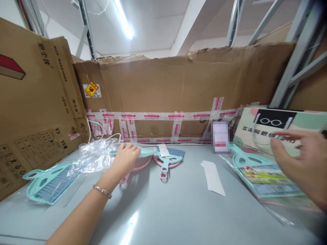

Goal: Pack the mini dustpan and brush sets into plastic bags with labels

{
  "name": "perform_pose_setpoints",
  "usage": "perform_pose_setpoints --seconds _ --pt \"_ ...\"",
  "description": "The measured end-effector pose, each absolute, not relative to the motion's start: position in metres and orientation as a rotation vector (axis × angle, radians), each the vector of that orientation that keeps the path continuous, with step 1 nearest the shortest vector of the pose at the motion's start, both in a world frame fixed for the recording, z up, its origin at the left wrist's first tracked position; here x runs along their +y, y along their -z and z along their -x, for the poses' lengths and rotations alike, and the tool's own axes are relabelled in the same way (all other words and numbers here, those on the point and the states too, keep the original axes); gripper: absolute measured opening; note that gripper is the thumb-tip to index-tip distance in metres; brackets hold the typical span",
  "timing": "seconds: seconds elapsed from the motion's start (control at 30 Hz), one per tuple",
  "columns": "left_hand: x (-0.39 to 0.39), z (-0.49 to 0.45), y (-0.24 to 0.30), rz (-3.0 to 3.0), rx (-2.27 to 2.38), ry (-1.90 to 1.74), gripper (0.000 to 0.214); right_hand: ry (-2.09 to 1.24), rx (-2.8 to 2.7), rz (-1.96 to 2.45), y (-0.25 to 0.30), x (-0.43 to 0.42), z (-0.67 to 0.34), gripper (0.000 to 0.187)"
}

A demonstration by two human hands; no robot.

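Observation:
My left hand point(124, 159) reaches forward and its fingers curl over the teal handle of a small brush-and-dustpan set point(163, 157) lying at the back of the grey table point(163, 211); pink pieces lie under it. My right hand point(301, 163) hovers at the right edge with fingers spread, above a bagged teal dustpan set point(258, 173) and close to a printed box with glasses on it point(278, 126). It holds nothing that I can see. A crumpled clear plastic bag point(94, 154) lies just left of my left hand.
Another teal dustpan with a blue brush point(48, 185) lies at the left front. A white paper strip point(213, 177) lies mid-table. Tall cardboard boxes point(33, 109) wall the left side and a taped cardboard sheet point(178, 92) closes the back. Metal shelf posts point(293, 68) rise at the right.

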State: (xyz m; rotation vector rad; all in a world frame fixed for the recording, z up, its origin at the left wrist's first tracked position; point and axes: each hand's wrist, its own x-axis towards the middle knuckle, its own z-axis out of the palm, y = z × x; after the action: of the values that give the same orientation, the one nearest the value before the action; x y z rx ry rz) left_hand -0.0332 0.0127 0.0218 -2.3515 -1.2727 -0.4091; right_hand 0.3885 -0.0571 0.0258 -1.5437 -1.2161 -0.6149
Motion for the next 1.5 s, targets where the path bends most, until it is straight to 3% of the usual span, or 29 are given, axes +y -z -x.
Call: perform_pose_setpoints --seconds 0.2,0.37,0.43,0.6,0.73,0.87,1.03,1.27,1.4,1.5 --pt "-0.015 0.03 -0.046 2.737 -0.768 0.612 0.027 -0.506 -1.473 1.339 -0.043 -0.015 -0.291 0.026" --pt "-0.018 0.017 -0.037 3.075 -0.667 0.918 0.022 -1.191 -1.523 1.15 -0.016 0.012 -0.261 0.036" --pt "-0.011 0.015 -0.03 3.014 -0.774 1.154 0.017 -1.284 -1.418 1.147 -0.003 0.014 -0.262 0.034" --pt "0.004 0.006 -0.01 2.688 -1.677 1.985 0.034 -1.077 -1.001 1.128 0.018 0.001 -0.251 0.026" --pt "0.003 -0.007 0.003 2.836 -2.29 2.376 0.04 -1.095 -1.046 1.063 0.02 -0.012 -0.227 0.03" --pt "0.008 -0.004 -0.001 2.196 -2.329 2.846 0.028 -1.094 -1.212 0.963 0.02 -0.006 -0.229 0.038" --pt "0.02 0.016 -0.019 1.512 -2.045 3.221 0.034 -0.414 -1.891 1.244 0.044 0.017 -0.245 0.032" --pt "0.015 0.014 -0.021 1.52 -2.011 3.238 0.036 0.306 -2.353 1.167 0.052 0.021 -0.239 0.021" --pt "0.014 0.013 -0.024 1.445 -1.899 3.256 0.034 0.361 -2.141 1.089 0.031 0.016 -0.251 0.023" --pt "0.016 0.017 -0.024 1.405 -1.801 3.276 0.035 0.115 -1.774 1.182 0.012 0.012 -0.264 0.025"
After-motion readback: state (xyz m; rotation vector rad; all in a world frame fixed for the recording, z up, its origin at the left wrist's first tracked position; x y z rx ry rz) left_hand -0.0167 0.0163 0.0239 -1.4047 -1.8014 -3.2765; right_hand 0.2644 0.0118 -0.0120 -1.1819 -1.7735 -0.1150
